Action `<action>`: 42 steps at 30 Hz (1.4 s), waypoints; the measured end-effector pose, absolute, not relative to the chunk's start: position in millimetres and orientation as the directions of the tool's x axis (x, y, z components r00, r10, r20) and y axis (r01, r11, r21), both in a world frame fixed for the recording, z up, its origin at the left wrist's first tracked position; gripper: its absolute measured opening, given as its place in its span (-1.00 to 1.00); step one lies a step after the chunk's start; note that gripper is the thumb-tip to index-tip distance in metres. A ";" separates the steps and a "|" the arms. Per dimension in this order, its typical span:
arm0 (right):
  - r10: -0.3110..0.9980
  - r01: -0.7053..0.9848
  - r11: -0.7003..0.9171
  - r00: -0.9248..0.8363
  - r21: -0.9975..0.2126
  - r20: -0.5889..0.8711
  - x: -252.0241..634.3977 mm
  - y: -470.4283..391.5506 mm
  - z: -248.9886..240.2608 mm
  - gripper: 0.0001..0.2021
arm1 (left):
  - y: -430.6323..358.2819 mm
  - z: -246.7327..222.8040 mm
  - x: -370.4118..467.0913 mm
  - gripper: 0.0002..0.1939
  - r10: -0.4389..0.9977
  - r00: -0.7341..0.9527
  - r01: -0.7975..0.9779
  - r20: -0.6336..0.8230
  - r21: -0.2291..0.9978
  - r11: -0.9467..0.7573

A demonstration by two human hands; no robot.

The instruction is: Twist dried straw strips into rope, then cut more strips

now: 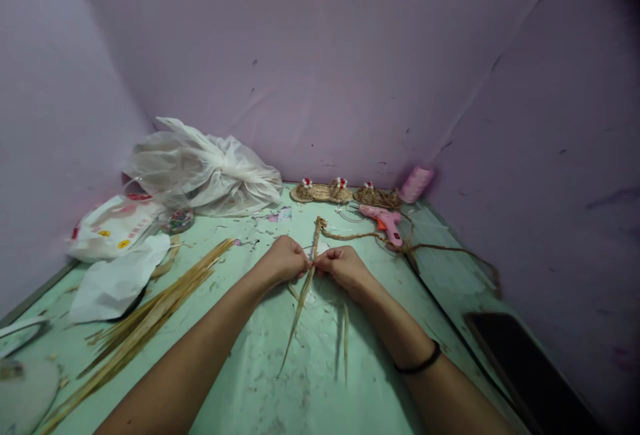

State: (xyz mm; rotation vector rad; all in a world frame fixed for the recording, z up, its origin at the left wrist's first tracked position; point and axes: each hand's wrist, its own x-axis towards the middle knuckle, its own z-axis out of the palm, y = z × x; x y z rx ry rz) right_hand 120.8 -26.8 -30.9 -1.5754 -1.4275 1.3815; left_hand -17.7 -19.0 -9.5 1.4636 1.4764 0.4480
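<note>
A thin braid of straw-coloured fibre (317, 238) runs between my two hands in the middle of the table. My left hand (287, 258) pinches it from the left, fingers closed. From the other side my right hand (345, 266), with a dark band on its wrist, pinches the same spot. Loose strands (299, 325) of the braid hang toward me below the fingers, and one more strand (346, 341) dangles under my right hand. A twisted cord (350, 236) leads from near the braid's far end to the right. My fingertips partly hide the pinched spot.
A bundle of dry strips (165, 308) lies left. Behind it are a tied white plastic bag (225, 171) and a printed packet (115, 225). Woven pieces with beads (325, 193), a pink glue gun (383, 219) and a pink thread spool (416, 185) sit at the back. A phone (525, 361) lies right.
</note>
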 end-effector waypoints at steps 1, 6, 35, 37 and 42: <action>0.946 0.304 -0.248 -0.129 -0.920 -0.297 121.1 -26.8 -31.0 -0.89 | -18.8 -6.3 -20.0 -0.91 0.904 0.218 0.539 -0.368 0.818 0.203; 0.931 0.272 -0.288 -0.145 -0.918 -0.335 122.0 -28.2 -26.5 -0.87 | -16.3 10.7 -39.3 -0.87 0.863 0.351 0.540 -0.364 0.831 0.132; 0.880 0.285 -0.393 -0.159 -0.874 -0.447 121.7 -31.0 -22.8 -0.83 | -37.5 41.6 -162.3 -0.93 0.857 -0.194 0.974 -0.478 0.006 0.225; 0.886 0.290 -0.382 -0.156 -0.878 -0.437 120.9 -31.6 -21.2 -0.83 | -35.9 44.0 -159.4 -0.89 0.901 -0.039 0.988 -0.432 0.117 0.099; 0.882 0.292 -0.397 -0.141 -0.870 -0.449 120.0 -31.5 -20.2 -0.85 | -21.2 61.7 -155.7 -0.69 0.934 0.233 0.936 -0.272 0.322 -0.140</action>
